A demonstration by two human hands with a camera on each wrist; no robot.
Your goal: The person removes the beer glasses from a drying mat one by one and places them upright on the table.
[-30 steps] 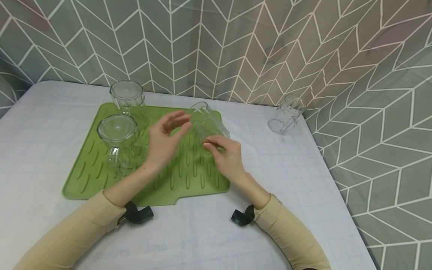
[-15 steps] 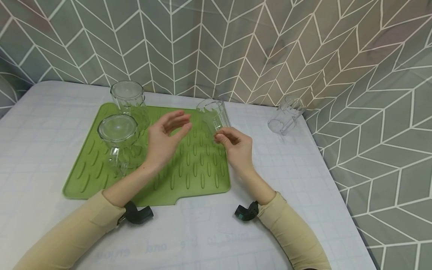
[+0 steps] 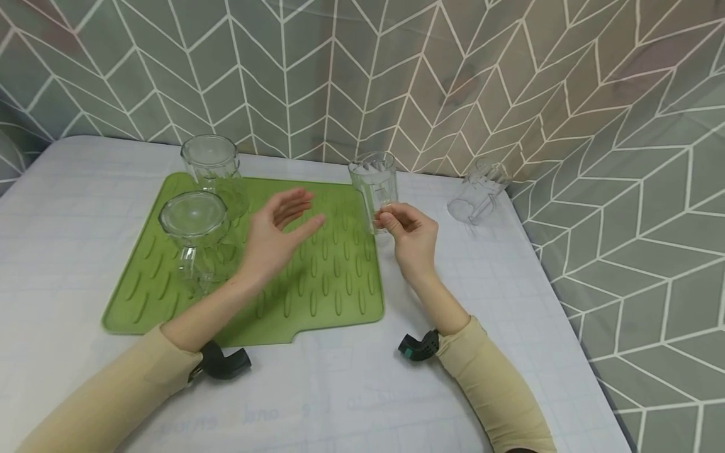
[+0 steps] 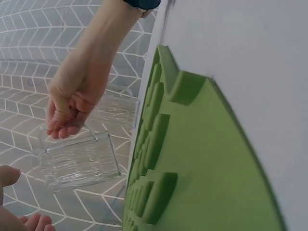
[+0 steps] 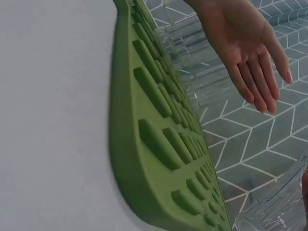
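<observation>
My right hand point(image 3: 416, 242) pinches the handle of a clear glass mug point(image 3: 374, 185) at the mat's right edge. The mug stands nearly vertical in the head view; in the left wrist view its ribbed side point(image 4: 79, 161) hangs below the fingers, apart from the mat. My left hand point(image 3: 274, 233) hovers over the green mat point(image 3: 317, 314), fingers extended, thumb apart, holding nothing. The right wrist view shows that palm point(image 5: 243, 43) bare. Two more clear glass mugs, one at the back point(image 3: 211, 163) and one nearer point(image 3: 194, 217), stand on the mat's left side.
Another clear glass mug point(image 3: 478, 192) is at the table's back right corner, close to the patterned curtain point(image 3: 453, 82). White cloth point(image 3: 340, 390) covers the table. Raised ridges line the mat, whose front edge has a notch.
My right hand has carried the mug rightward, away from my left hand, to the mat's edge. The mug has turned from tilted to nearly vertical. My left hand has stayed nearly still, its thumb spreading slightly.
</observation>
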